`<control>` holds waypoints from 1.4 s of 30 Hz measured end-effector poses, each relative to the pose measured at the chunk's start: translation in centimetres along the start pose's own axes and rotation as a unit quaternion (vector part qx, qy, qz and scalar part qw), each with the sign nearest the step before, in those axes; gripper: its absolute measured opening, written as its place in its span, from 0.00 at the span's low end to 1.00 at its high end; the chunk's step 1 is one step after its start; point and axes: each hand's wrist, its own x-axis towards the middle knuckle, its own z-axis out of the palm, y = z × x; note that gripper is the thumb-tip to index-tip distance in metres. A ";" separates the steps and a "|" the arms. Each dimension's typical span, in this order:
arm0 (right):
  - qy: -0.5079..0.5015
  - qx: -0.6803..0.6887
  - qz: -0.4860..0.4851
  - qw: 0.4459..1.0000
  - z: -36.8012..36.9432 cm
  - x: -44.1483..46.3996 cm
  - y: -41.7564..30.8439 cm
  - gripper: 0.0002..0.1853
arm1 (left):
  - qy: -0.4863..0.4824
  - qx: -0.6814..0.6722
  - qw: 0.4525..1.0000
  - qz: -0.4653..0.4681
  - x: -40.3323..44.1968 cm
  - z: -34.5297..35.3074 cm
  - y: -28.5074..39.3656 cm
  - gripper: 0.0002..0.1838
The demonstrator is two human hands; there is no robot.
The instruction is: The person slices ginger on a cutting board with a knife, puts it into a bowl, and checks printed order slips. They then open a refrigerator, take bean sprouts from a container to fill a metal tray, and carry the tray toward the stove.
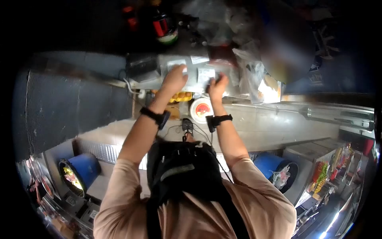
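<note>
My left hand [175, 80] is over the front of a metal counter [195, 85], its fingers bent together at a white paper slip [175, 63]. Whether the slip is in its fingers or only behind them, I cannot tell. My right hand [218, 86] hovers to the right, thumb and fingers apart and somewhat blurred. Just left of it lies a printed white slip [206, 73]. Another white slip [199, 59] is farther back, between the two hands. Clear plastic bags [248, 69] are beside my right hand, and a dark box-like thing [143, 67] is left of my left hand.
A bottle with a red label [161, 28] stands at the back. Below the counter are a yellow tray with round brownish items [182, 96] and a white round tub [201, 104]. Blue barrels [85, 167] stand behind me on both sides. Cables run across the floor.
</note>
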 end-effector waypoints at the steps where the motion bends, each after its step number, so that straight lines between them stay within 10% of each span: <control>1: 0.002 -0.093 -0.046 0.995 -0.9 -0.2 0.3 0.24 | -0.068 -0.028 0.997 0.033 -2.1 -1.8 -0.6 0.19; 7: -0.047 -0.163 -0.136 0.976 -7.8 -5.7 -1.8 0.24 | -0.232 -0.097 0.964 0.085 -20.2 -14.9 -7.6 0.13; 18: -0.494 -0.227 -0.042 0.838 2.7 -39.1 -8.7 0.15 | 0.130 -0.159 0.956 -0.212 -57.1 -33.7 -31.9 0.14; 21: -0.571 -0.227 -0.096 0.783 11.8 -42.4 -12.7 0.12 | 0.129 -0.154 0.950 -0.241 -58.5 -39.2 -36.9 0.42; 31: -0.676 -0.111 0.096 0.722 41.9 -49.0 -28.2 0.10 | 0.237 -0.074 0.954 -0.165 -52.3 -56.3 -61.2 0.24; 37: -0.694 -0.108 -0.268 0.659 71.5 -53.0 -43.1 0.10 | 0.254 -0.096 0.899 -0.344 -53.7 -69.9 -75.0 0.19; 42: -0.721 0.036 -0.310 0.618 95.9 -60.2 -72.4 0.10 | 0.327 -0.154 0.853 -0.376 -53.7 -84.8 -85.2 0.20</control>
